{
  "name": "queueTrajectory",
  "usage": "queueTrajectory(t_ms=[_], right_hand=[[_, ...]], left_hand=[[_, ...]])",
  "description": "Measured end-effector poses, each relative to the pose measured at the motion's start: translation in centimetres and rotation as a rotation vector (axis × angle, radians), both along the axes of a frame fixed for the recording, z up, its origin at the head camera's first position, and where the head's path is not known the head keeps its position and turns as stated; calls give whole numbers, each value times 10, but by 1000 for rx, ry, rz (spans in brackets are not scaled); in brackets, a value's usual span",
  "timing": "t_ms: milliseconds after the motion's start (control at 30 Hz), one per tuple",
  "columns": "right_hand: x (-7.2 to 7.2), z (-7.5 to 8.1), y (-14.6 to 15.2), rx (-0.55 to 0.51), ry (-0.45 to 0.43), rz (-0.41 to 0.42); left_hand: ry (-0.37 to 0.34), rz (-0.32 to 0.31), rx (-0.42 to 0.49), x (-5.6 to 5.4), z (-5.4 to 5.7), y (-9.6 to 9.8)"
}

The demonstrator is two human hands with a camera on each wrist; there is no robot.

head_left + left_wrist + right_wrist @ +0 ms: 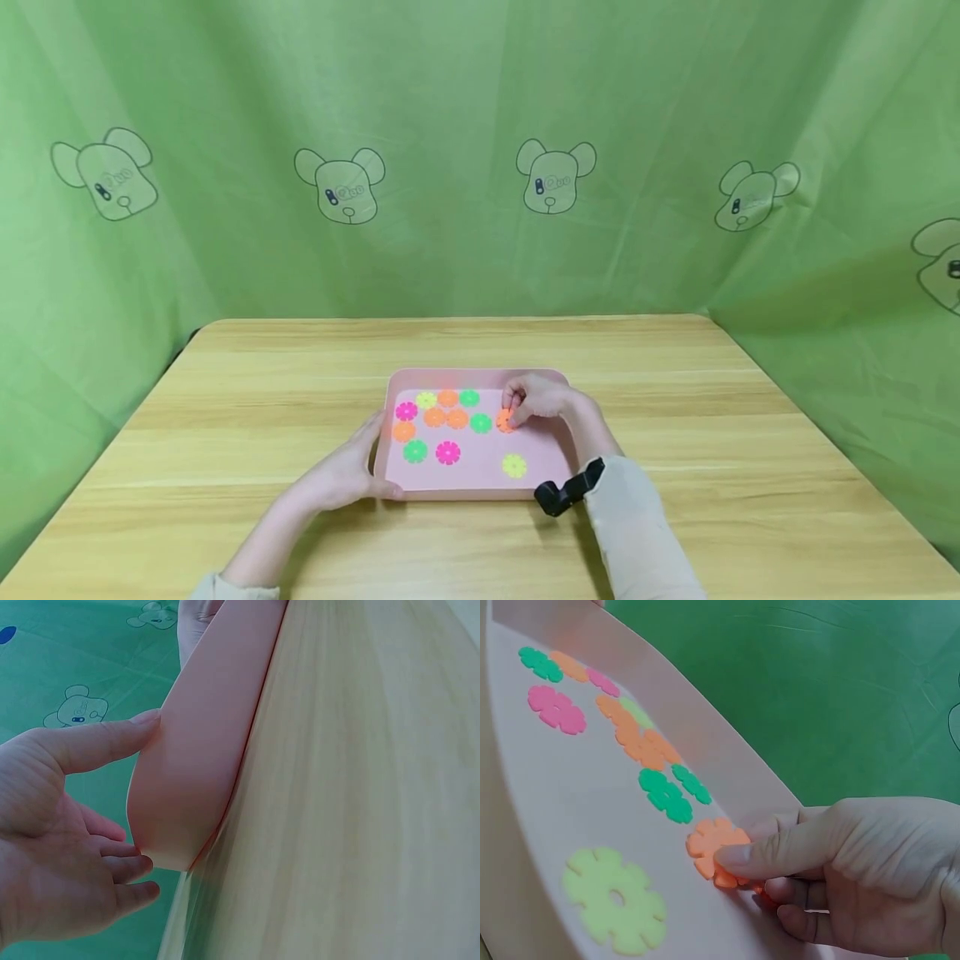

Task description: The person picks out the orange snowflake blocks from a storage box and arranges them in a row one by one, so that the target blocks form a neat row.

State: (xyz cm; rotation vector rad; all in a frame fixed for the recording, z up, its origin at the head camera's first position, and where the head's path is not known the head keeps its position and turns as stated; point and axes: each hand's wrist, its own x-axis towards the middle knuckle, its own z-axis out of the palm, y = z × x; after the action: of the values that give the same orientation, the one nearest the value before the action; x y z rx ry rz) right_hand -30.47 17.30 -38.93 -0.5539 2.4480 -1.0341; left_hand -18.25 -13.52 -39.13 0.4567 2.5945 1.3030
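The right hand's (540, 398) fingers pinch an orange flower-shaped disc (711, 838) inside the pink tray (476, 475), just right of a green disc (481, 423), while the left hand (351, 471) spreads wide around the near-left corner.

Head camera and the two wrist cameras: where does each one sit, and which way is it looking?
Head: on the head, facing forward and down at the table, pink tray and green curtain; left hand and right hand show.
Left wrist: on that wrist, facing the tray's outer wall; the left hand shows, plus part of the right.
Right wrist: on that wrist, facing into the tray; the right hand shows, fingers pinching an orange flower piece.
Shared: head and right wrist both show that piece.
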Motion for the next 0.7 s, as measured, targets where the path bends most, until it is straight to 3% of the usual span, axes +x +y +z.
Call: queueTrajectory(t_ms=[300, 533, 700], right_hand=[[0, -1, 3, -34, -27, -31], [2, -1, 4, 4, 25, -79], [3, 0, 6, -80, 2, -83]], left_hand=[[10, -12, 4, 2, 3, 0], [7, -11, 2, 2, 3, 0], [5, -10, 6, 2, 3, 0]])
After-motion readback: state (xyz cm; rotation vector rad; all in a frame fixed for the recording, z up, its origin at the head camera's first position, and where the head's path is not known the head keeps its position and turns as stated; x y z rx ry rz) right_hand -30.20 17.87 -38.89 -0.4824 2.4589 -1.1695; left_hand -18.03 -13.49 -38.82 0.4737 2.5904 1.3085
